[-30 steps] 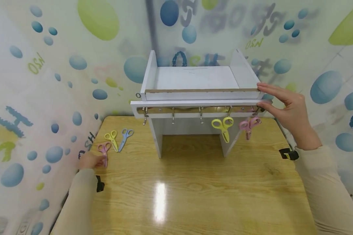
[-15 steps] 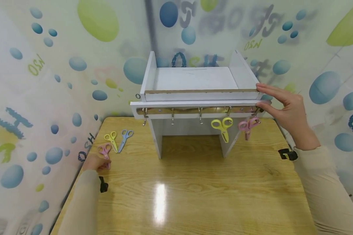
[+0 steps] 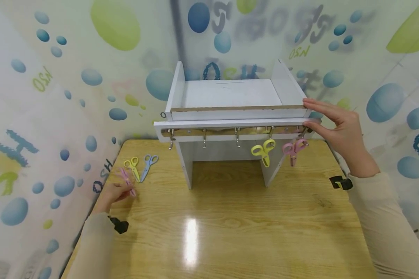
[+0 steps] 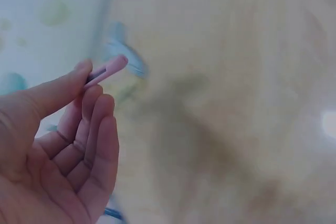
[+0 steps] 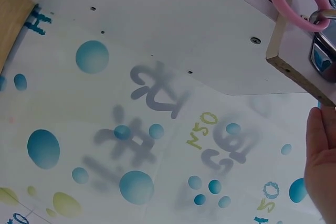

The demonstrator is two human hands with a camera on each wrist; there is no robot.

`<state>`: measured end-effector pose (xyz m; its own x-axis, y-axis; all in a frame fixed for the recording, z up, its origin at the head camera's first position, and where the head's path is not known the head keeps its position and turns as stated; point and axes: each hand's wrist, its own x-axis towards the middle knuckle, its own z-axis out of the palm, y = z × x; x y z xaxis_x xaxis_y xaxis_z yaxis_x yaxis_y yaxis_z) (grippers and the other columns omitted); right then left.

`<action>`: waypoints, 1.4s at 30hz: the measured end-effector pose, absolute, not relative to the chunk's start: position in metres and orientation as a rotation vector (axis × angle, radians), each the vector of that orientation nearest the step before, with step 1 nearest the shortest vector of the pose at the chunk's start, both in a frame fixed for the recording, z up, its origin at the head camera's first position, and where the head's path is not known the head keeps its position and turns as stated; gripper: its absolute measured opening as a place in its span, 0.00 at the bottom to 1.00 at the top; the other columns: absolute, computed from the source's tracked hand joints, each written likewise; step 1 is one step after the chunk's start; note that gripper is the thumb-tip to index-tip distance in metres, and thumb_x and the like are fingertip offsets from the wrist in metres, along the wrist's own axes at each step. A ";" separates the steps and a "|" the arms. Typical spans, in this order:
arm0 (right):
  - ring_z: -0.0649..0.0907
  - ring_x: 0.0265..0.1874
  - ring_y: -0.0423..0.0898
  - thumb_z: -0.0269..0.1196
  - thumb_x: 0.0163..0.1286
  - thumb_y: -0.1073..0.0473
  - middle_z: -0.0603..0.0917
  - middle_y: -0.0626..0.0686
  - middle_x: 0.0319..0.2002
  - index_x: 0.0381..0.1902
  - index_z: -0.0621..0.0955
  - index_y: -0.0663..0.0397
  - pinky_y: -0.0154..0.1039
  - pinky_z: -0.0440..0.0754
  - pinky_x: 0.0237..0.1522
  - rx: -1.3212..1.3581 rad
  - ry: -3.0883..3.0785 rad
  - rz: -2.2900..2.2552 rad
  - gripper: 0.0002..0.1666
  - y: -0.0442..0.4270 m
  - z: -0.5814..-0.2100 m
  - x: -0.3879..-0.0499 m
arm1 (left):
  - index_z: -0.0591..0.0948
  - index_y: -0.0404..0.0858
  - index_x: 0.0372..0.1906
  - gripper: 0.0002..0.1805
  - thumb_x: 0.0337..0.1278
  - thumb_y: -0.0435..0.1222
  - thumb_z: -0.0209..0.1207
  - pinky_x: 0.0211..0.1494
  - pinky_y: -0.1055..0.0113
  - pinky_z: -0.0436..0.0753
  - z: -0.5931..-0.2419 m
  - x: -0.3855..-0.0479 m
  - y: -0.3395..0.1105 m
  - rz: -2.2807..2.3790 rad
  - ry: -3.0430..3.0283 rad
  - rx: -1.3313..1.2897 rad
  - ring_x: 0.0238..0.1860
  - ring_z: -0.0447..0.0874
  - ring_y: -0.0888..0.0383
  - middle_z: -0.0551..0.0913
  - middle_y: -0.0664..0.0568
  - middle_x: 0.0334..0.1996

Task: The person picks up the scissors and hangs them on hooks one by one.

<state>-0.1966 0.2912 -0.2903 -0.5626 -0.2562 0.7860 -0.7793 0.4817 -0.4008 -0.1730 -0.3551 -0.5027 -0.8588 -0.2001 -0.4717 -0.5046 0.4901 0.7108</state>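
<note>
My left hand [image 3: 113, 194] pinches a pair of pink scissors [image 3: 127, 182] between thumb and fingertips, near the table's left edge. In the left wrist view, the scissors' pink tip [image 4: 116, 64] sticks out past the thumb, above the blurred tabletop. My right hand [image 3: 345, 130] rests against the right end of the white shelf [image 3: 237, 114], its fingers extended on the side panel and the thumb lower, by the hook rail [image 3: 220, 131]. Pink scissors [image 3: 295, 149] and yellow scissors [image 3: 264, 151] hang from the rail's two right hooks.
Yellow scissors [image 3: 133, 167] and blue scissors [image 3: 148, 166] lie side by side on the wooden table [image 3: 230, 224], at the back left. Several metal hooks [image 3: 205, 140] along the rail's left part hold nothing. Patterned walls [image 3: 125, 77] stand close behind and at the sides.
My left hand has taken the pink scissors off the tabletop, turning them and shifting slightly right. My right hand stays at the shelf's right end.
</note>
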 end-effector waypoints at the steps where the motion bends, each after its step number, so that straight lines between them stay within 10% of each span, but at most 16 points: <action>1: 0.82 0.59 0.32 0.71 0.50 0.80 0.85 0.51 0.58 0.52 0.84 0.71 0.26 0.75 0.63 0.852 -2.067 1.024 0.28 0.291 -0.291 -0.197 | 0.84 0.39 0.26 0.14 0.66 0.41 0.62 0.36 0.73 0.85 -0.496 -0.174 -0.353 1.367 2.395 -0.577 0.25 0.82 0.67 0.82 0.62 0.20; 24: 0.82 0.59 0.32 0.71 0.47 0.82 0.85 0.52 0.57 0.52 0.84 0.71 0.26 0.75 0.63 0.835 -2.072 1.032 0.29 0.293 -0.293 -0.199 | 0.83 0.43 0.28 0.07 0.63 0.36 0.65 0.34 0.77 0.82 -0.321 -0.127 -0.239 1.614 2.821 0.279 0.29 0.85 0.69 0.86 0.68 0.29; 34: 0.82 0.59 0.33 0.70 0.45 0.86 0.85 0.52 0.59 0.53 0.83 0.70 0.26 0.75 0.64 0.825 -2.099 1.036 0.33 0.294 -0.292 -0.199 | 0.83 0.32 0.28 0.05 0.59 0.27 0.66 0.28 0.74 0.78 -0.307 -0.114 -0.190 1.644 2.712 0.603 0.24 0.80 0.69 0.85 0.68 0.26; 42: 0.82 0.59 0.34 0.69 0.45 0.86 0.85 0.51 0.58 0.53 0.83 0.70 0.27 0.75 0.64 0.815 -2.097 1.054 0.33 0.294 -0.294 -0.199 | 0.83 0.34 0.28 0.05 0.57 0.28 0.68 0.30 0.74 0.81 -0.321 -0.120 -0.158 1.544 2.633 0.720 0.25 0.78 0.69 0.85 0.45 0.26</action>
<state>-0.1993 0.2938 -0.2937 -0.5988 -0.2372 0.7650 -0.7555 0.4845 -0.4411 -0.1198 -0.1578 -0.3212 -0.8947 0.3881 0.2213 0.3825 0.4095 0.8282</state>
